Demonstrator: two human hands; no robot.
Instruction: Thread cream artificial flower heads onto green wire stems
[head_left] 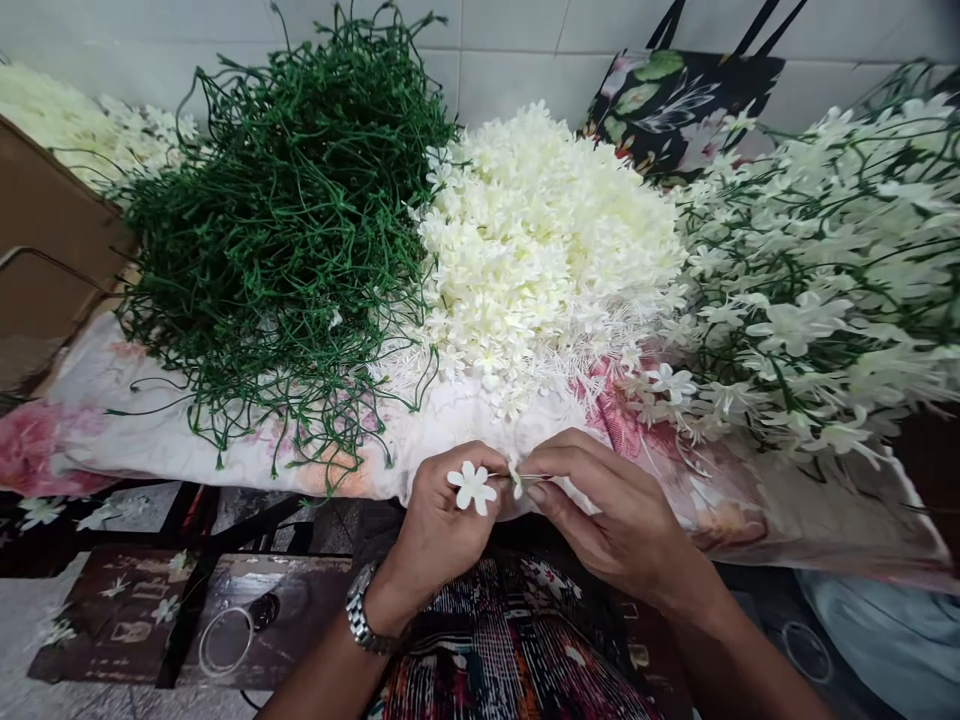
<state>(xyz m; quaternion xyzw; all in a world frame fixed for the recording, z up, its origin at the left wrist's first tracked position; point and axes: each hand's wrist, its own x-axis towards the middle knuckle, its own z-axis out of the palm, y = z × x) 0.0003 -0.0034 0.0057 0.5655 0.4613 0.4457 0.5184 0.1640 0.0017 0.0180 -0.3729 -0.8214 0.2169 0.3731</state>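
Observation:
My left hand [454, 525] is closed at the front edge of the cloth, gripping an artificial flower stem. A white five- or six-petalled artificial flower [472, 487] sticks up from that hand. Between the two hands a second small white flower [516, 480] shows edge-on. My right hand [611, 505] pinches thin pale strands at that second flower's side, with thumb and forefinger pressed together. Most of the stem is hidden inside my left fist. Straight ahead lies a heap of loose white blossoms [540, 240], and to its left a tangled pile of green plastic stems [292, 200].
Finished-looking flower sprays [847, 290] are heaped at the right. A floral cloth [150, 420] covers the table. On the left stands a cardboard box [52, 250]. A black floral bag [682, 105] leans on the tiled wall. Fallen blossoms lie on a brown board [112, 620] below.

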